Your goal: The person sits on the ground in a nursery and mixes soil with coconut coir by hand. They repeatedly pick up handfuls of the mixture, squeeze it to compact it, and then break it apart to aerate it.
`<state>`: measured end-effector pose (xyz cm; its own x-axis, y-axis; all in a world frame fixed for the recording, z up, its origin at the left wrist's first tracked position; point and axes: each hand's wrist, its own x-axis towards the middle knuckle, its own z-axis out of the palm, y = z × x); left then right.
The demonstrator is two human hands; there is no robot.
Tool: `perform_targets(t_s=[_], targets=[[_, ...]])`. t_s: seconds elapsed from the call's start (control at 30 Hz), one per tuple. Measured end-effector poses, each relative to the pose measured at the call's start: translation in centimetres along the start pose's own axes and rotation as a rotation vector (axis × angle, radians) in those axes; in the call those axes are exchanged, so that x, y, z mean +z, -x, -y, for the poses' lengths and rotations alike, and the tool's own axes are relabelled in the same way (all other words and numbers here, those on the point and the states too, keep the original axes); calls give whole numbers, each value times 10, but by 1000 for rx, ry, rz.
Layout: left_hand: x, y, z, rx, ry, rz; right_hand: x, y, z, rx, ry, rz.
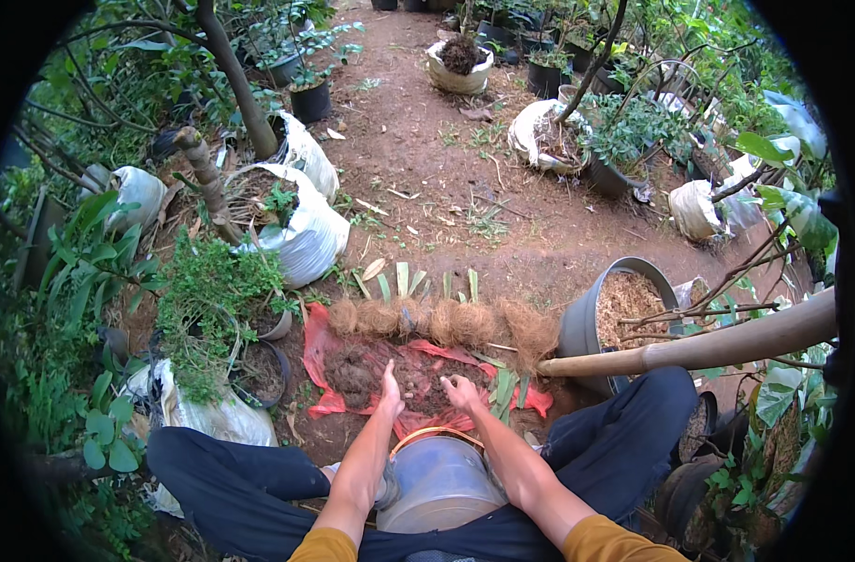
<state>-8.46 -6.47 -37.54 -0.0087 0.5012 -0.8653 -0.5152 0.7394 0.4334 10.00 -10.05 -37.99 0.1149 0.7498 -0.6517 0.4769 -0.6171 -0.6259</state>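
A red plastic sheet [317, 344] is spread on the ground, bearing dark loose soil [427, 402] and a rounded dark clump [351, 378] on its left. My left hand [392, 392] reaches over the soil, palm turned inward and fingers extended. Facing it, my right hand [462, 393] is partly curled, with nothing visible between thumb and fingers. A gap with small lumps of soil separates the hands. Beyond the sheet lies a row of brown fibre-wrapped balls [473, 324], some with cut green leaf strips [403, 279]. More leaf strips [502, 393] lie beside my right hand.
A grey bucket [441, 478] stands between my legs. On the right, a tilted grey tub [580, 323] holds wood shavings, and a bamboo pole [687, 355] crosses before it. White sack planters [304, 225] and a leafy potted plant [213, 302] flank the dirt path on the left.
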Motion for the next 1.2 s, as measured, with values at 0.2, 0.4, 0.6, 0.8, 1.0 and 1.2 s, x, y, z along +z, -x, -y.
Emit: perform_targets(t_s=[0.2,0.4,0.6,0.8,1.0,1.2], targets=[[7,16,-6,-77,202,16,-5,-7,18,-58,-66,80],[2,6,-18,-210,328,39,-7,-7,42,-141,-42,-43],[36,31,-27,12,87,-134,-36,16,84,-283,28,10],[61,58,-40,87,-146,-387,-60,34,133,-323,125,51],[73,82,-55,153,-187,-212,-97,74,191,-460,560,281],[82,112,-81,10,-26,213,-115,95,197,-480,368,86]])
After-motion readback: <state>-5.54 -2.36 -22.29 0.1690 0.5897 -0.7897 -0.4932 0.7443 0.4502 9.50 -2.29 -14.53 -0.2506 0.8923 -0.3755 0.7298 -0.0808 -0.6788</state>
